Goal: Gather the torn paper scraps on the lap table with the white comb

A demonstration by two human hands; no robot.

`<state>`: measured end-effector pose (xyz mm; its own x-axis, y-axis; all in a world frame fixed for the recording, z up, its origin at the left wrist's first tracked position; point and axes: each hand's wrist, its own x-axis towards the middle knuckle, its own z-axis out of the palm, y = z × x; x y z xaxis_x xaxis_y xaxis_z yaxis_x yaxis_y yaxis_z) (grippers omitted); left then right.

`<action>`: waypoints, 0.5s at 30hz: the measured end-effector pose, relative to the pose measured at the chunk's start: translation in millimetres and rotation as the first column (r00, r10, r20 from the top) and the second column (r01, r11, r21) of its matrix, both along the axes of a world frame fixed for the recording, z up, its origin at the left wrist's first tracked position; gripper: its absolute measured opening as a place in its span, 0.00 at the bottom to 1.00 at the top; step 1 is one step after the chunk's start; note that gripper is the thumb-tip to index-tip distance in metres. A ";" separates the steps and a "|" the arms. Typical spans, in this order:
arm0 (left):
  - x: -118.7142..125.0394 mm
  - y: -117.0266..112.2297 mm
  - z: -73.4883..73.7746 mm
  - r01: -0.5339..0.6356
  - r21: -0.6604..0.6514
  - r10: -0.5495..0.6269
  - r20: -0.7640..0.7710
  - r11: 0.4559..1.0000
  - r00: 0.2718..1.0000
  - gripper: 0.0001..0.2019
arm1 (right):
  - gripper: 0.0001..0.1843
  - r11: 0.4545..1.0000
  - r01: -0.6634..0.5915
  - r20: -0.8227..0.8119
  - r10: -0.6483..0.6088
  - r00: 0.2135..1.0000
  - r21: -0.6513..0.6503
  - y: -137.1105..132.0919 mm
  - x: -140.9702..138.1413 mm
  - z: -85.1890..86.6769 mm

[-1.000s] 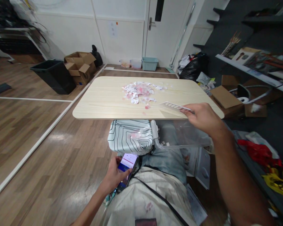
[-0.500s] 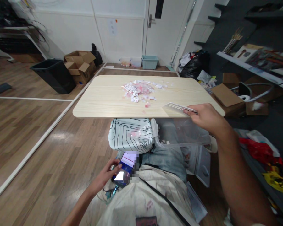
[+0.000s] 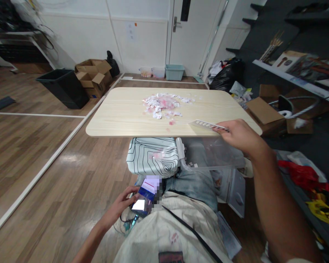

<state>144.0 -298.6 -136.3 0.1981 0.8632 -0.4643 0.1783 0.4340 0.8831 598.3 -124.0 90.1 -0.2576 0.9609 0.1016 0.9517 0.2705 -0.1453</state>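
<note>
My right hand [image 3: 237,133] is closed round the end of a flat white tool with slanted slots [image 3: 205,124], held low over the near right part of the pale wooden table [image 3: 112,118]. Torn white and pink paper scraps [image 3: 161,104] lie heaped at the table's middle. Down at my lap, my left hand [image 3: 126,199] grips the left side of a lit phone [image 3: 146,195], its thumb over the screen. Part of the phone's right side is pixelated. A cable runs from its lower end.
Below the table's near edge sit a patterned light-blue bag [image 3: 152,164] and a clear plastic bin [image 3: 214,155] with a few scraps in it. A black trash can [image 3: 64,89] and cardboard boxes [image 3: 94,76] stand at left. An open carton [image 3: 265,113] is at right.
The view has shifted very slightly. Both hands keep their holds, and the scraps look the same.
</note>
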 end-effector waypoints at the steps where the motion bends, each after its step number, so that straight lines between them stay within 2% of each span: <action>1: 0.6 0.1 0.0 -0.003 -0.002 0.003 -0.005 1.000 1.000 0.35 | 0.21 1.000 -0.010 -0.001 0.010 1.000 0.004 -0.5 0.2 -0.4; 9: 7.7 -1.2 -7.8 -0.030 -0.018 0.029 -0.033 0.999 0.999 0.33 | 0.19 1.000 -0.027 -0.011 0.027 1.000 0.012 -1.3 1.3 -2.1; 15: 20.1 1.0 -27.3 -0.058 -0.048 0.055 -0.051 0.997 0.997 0.36 | 0.21 0.999 -0.032 -0.024 0.032 0.999 0.008 -1.2 0.3 -1.3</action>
<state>164.1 -297.5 -163.6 0.1255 0.8480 -0.5150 0.1953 0.4878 0.8508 598.5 -125.2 88.7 -0.2856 0.9513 0.1158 0.9388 0.3020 -0.1657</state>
